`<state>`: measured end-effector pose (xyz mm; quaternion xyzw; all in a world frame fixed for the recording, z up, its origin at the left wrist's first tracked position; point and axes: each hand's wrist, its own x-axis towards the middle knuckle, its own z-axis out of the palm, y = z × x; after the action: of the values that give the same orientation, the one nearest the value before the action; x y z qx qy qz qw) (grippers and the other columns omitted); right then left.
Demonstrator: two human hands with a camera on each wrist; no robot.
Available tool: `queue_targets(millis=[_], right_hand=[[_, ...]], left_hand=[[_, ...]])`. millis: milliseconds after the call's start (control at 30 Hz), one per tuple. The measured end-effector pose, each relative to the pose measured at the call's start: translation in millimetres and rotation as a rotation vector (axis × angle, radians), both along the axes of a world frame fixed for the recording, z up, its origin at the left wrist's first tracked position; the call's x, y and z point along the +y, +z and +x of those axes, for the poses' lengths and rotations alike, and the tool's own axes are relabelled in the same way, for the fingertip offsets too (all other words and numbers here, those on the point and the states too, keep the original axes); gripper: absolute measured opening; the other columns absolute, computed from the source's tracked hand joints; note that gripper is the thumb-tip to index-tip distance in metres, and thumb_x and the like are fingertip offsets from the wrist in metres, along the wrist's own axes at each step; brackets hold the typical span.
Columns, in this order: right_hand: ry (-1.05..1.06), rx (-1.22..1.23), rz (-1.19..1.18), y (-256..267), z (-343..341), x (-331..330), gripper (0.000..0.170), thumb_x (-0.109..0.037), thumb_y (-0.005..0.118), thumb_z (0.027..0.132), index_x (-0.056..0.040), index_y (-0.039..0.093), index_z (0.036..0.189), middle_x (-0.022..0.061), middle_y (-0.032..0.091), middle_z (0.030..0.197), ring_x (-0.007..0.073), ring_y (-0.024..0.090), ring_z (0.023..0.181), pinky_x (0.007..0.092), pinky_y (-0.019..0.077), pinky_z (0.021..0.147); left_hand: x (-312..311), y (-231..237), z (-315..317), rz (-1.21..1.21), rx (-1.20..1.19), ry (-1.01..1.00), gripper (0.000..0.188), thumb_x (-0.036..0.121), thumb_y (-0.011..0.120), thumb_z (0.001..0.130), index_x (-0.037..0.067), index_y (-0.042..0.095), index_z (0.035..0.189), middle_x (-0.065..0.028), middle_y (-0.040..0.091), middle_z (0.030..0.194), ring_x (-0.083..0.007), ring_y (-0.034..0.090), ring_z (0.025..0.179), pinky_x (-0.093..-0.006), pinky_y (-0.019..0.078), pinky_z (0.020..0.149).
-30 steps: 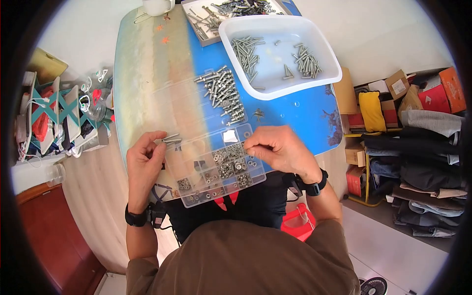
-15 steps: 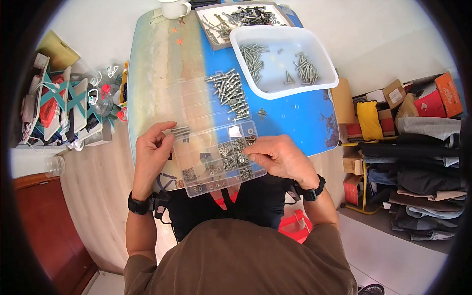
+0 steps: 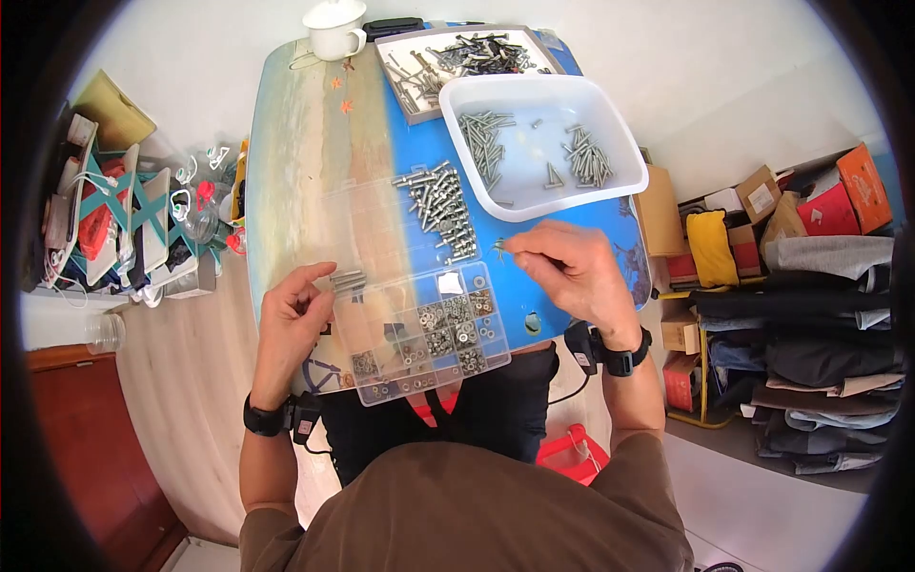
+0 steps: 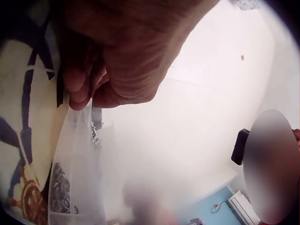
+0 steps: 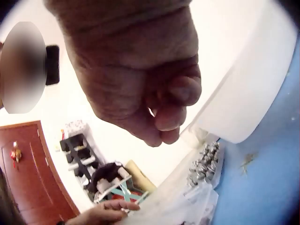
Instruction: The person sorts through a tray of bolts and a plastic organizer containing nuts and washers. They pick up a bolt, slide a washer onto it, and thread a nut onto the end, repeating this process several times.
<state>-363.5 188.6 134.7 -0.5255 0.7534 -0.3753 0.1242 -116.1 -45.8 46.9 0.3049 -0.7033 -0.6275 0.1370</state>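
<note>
A clear compartment organizer box (image 3: 381, 367) sits at the table's near edge, with small nuts (image 3: 438, 341) and washers in its sections. My left hand (image 3: 294, 319) grips the box's left edge; in the left wrist view its fingertips and thumb meet at the clear wall. Several bolts (image 3: 349, 282) lie side by side just beyond those fingertips. Over the blue part of the table, right of a heap of bolts (image 3: 438, 205), is my right hand (image 3: 577, 272). Its thumb and fingertips are drawn together, as the right wrist view shows too; anything small between them is hidden.
A white plastic basin (image 3: 548, 205) with piles of screws stands beyond the right hand. Behind it are a shallow box (image 3: 410, 107) of mixed screws and a white lidded mug (image 3: 334, 38). Shelves of folded clothes (image 3: 820, 334) stand to the right.
My right hand has left the organizer's right-hand sections and moved forward and right, over the blue table. The left hand stays at the box's left edge.
</note>
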Motion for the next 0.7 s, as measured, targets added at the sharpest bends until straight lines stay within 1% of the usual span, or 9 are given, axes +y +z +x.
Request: queue_targets(millis=[33, 100, 133, 200, 433, 500, 533, 600, 700], right_hand=[[0.003, -0.002, 0.004, -4, -2, -7, 0.013, -0.001, 0.069, 0.085, -0.0030, 0.072, 0.098, 0.0091, 0.068, 0.080, 0.0218, 0.063, 0.066, 0.0316, 0.0486, 0.058], [0.163, 0.349, 0.032, -15, -2, -22, 0.016, -0.001, 0.070, 0.082, -0.0045, 0.071, 0.097, 0.0099, 0.065, 0.077, 0.0279, 0.064, 0.065, 0.0359, 0.0490, 0.055], [0.171, 0.347, 0.032, -20, -1, -27, 0.016, -0.001, 0.070, 0.082, -0.0045, 0.071, 0.097, 0.0099, 0.065, 0.077, 0.0279, 0.064, 0.065, 0.0359, 0.0490, 0.055], [0.140, 0.477, 0.157, -29, 3, -35, 0.016, -0.003, 0.071, 0.080, -0.0063, 0.070, 0.095, 0.0104, 0.063, 0.074, 0.0324, 0.063, 0.066, 0.0398, 0.0490, 0.053], [0.085, 0.504, 0.222, -37, 6, -39, 0.019, -0.004, 0.070, 0.080, -0.0070, 0.068, 0.099, 0.0094, 0.062, 0.075, 0.0317, 0.063, 0.064, 0.0411, 0.0492, 0.053], [0.107, 0.539, 0.255, -36, 7, -41, 0.028, 0.004, 0.063, 0.072, -0.0022, 0.064, 0.099, 0.0124, 0.060, 0.074, 0.0330, 0.063, 0.065, 0.0420, 0.0484, 0.051], [0.112, 0.540, 0.257, -37, 7, -42, 0.028, 0.004, 0.063, 0.072, -0.0022, 0.064, 0.099, 0.0124, 0.060, 0.074, 0.0330, 0.063, 0.065, 0.0420, 0.0484, 0.051], [0.109, 0.481, 0.177, -41, 6, -43, 0.027, 0.004, 0.063, 0.073, -0.0020, 0.063, 0.099, 0.0128, 0.061, 0.078, 0.0334, 0.064, 0.067, 0.0423, 0.0493, 0.053], [0.105, 0.477, 0.161, -42, 8, -44, 0.025, 0.005, 0.062, 0.073, -0.0019, 0.063, 0.097, 0.0128, 0.062, 0.085, 0.0336, 0.064, 0.069, 0.0417, 0.0506, 0.055]], left_hand=[[0, 0, 0, 0.014, 0.006, -0.003, 0.031, 0.003, 0.060, 0.090, 0.003, 0.065, 0.121, 0.0024, 0.056, 0.062, -0.0037, 0.051, 0.055, -0.0207, 0.0403, 0.051], [0, 4, 1, 0.028, -0.017, -0.002, 0.032, 0.002, 0.061, 0.090, 0.002, 0.063, 0.122, 0.0023, 0.057, 0.064, -0.0037, 0.052, 0.057, -0.0203, 0.0406, 0.052], [-1, 5, 2, 0.036, -0.039, -0.003, 0.033, 0.002, 0.061, 0.090, 0.002, 0.062, 0.123, 0.0022, 0.058, 0.066, -0.0036, 0.053, 0.058, -0.0200, 0.0410, 0.053], [-1, 3, 5, 0.054, -0.011, 0.005, 0.034, 0.001, 0.061, 0.090, 0.001, 0.061, 0.124, 0.0023, 0.059, 0.067, -0.0035, 0.053, 0.060, -0.0196, 0.0417, 0.055], [-3, -4, 13, 0.117, 0.067, -0.004, 0.033, 0.000, 0.061, 0.090, 0.001, 0.061, 0.123, 0.0023, 0.061, 0.072, -0.0029, 0.054, 0.064, -0.0183, 0.0429, 0.059], [-4, -4, 14, 0.117, 0.065, -0.016, 0.032, 0.001, 0.062, 0.090, 0.001, 0.061, 0.123, 0.0025, 0.061, 0.072, -0.0028, 0.055, 0.064, -0.0182, 0.0428, 0.059], [-5, -4, 15, 0.111, 0.061, -0.031, 0.032, 0.001, 0.062, 0.090, 0.001, 0.061, 0.122, 0.0026, 0.061, 0.073, -0.0028, 0.055, 0.064, -0.0180, 0.0426, 0.059], [-7, -5, 17, 0.121, 0.071, -0.045, 0.031, 0.002, 0.062, 0.091, 0.002, 0.062, 0.122, 0.0028, 0.061, 0.073, -0.0027, 0.055, 0.065, -0.0179, 0.0429, 0.060], [-9, -5, 19, 0.137, 0.088, -0.066, 0.030, 0.002, 0.063, 0.091, 0.002, 0.062, 0.121, 0.0029, 0.061, 0.073, -0.0028, 0.055, 0.065, -0.0179, 0.0432, 0.060]])
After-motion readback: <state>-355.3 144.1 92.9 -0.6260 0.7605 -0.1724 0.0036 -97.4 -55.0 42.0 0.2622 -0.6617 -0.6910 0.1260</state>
